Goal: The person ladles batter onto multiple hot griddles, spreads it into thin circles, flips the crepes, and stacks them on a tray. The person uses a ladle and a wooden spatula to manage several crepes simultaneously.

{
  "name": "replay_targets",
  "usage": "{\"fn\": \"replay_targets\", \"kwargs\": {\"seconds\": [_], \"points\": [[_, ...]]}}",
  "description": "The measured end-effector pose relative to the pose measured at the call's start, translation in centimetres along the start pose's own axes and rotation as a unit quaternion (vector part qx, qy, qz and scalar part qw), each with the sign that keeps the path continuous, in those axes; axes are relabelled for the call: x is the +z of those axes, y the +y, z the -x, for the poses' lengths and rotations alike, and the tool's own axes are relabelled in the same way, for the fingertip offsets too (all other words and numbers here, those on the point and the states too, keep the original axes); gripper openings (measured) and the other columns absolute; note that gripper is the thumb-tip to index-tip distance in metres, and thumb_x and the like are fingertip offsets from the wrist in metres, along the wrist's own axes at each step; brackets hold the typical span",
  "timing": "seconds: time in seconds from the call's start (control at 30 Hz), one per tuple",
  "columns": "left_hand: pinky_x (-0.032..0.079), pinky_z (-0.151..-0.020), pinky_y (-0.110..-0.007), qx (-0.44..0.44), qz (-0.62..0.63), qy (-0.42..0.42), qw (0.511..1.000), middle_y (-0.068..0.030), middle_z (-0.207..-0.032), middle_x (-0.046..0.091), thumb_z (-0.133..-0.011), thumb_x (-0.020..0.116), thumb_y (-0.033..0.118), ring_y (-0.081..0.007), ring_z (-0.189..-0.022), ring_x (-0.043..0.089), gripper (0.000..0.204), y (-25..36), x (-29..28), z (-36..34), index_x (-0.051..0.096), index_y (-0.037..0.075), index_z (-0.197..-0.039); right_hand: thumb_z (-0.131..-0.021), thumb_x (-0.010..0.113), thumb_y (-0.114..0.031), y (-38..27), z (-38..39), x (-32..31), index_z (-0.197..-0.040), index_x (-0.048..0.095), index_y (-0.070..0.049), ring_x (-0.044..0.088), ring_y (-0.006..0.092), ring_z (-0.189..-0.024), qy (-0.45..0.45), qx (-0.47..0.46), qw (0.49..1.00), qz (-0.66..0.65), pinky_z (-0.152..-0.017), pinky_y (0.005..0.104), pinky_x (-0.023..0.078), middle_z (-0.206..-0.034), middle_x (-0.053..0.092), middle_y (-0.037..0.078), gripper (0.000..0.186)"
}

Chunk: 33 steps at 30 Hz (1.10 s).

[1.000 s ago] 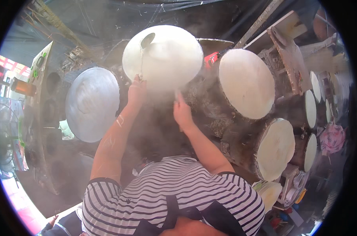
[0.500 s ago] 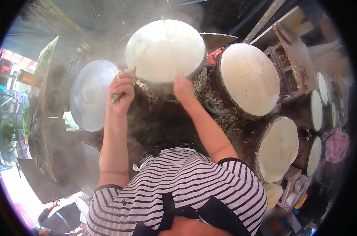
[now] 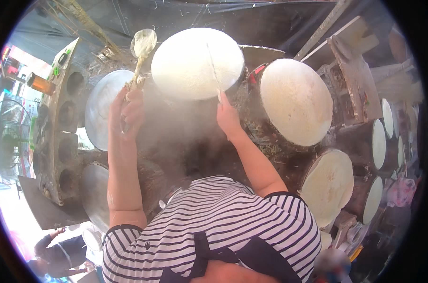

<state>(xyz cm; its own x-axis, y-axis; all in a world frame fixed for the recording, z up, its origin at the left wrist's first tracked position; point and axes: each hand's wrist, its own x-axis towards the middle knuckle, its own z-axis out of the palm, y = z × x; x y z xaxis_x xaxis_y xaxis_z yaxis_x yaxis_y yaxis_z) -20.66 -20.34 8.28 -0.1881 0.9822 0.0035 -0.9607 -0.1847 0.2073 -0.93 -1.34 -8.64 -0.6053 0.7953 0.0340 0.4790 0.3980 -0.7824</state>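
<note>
My left hand is closed around the handle of a batter-coated ladle, its rounded head pointing up and away between two griddles. In my right hand is a thin, long, straight stick or blade, lying across the white sheet on the middle round griddle. That griddle is covered by a pale, thin layer, and steam rises around it. Left of it, close to my left hand, stands a grey, bare-looking round griddle.
To the right, a large griddle and a lower one carry pale sheets. More griddles line the far right near a pink bag. Cinder blocks stand at left, and a person is at lower left.
My left hand has moved left and slightly down, and the ladle's head now shows upright. The steam near my right hand has thinned, showing the thin tool across the middle griddle.
</note>
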Motion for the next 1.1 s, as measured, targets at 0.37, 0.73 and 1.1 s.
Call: {"fn": "replay_targets", "kwargs": {"seconds": [0.37,0.73,1.1], "points": [[0.026,-0.032,-0.020,0.076,-0.105,0.180,0.975,-0.0003,-0.068,0.043,-0.095,0.041,0.023,-0.0053,-0.043,0.035,0.021,-1.4,0.7,3.4,0.041,0.003,-0.101,-0.089,0.043,-0.015,-0.7,-1.7,1.3,-0.132,0.040,-0.008,0.058,0.0432,-0.079,0.025,0.038,0.991,-0.128,-0.069,0.0464,0.047,-0.086,0.060,0.028,0.044],[0.025,-0.027,-0.019,0.091,-0.134,0.308,0.938,0.0027,-0.047,0.033,-0.095,0.042,0.030,-0.0071,-0.031,0.028,0.026,-1.4,1.2,4.3,0.040,0.009,-0.081,-0.090,0.042,-0.016,-2.1,-3.6,1.0,-0.139,0.033,-0.018,0.045,0.0135,-0.045,-0.144,0.158,0.928,-0.304,-0.039,0.0300,0.039,-0.058,0.045,0.002,0.050],[0.029,-0.027,-0.018,0.107,-0.170,0.275,0.940,-0.0017,-0.072,0.044,-0.095,0.041,0.023,-0.0049,-0.040,0.036,0.029,-1.2,0.1,4.7,0.040,0.002,-0.114,-0.089,0.042,-0.027,-1.0,-5.0,-8.6,-0.129,0.039,-0.022,0.062,0.0370,-0.072,-0.041,-0.089,0.911,0.401,-0.062,0.0468,0.050,-0.081,0.057,0.020,0.041]]}}
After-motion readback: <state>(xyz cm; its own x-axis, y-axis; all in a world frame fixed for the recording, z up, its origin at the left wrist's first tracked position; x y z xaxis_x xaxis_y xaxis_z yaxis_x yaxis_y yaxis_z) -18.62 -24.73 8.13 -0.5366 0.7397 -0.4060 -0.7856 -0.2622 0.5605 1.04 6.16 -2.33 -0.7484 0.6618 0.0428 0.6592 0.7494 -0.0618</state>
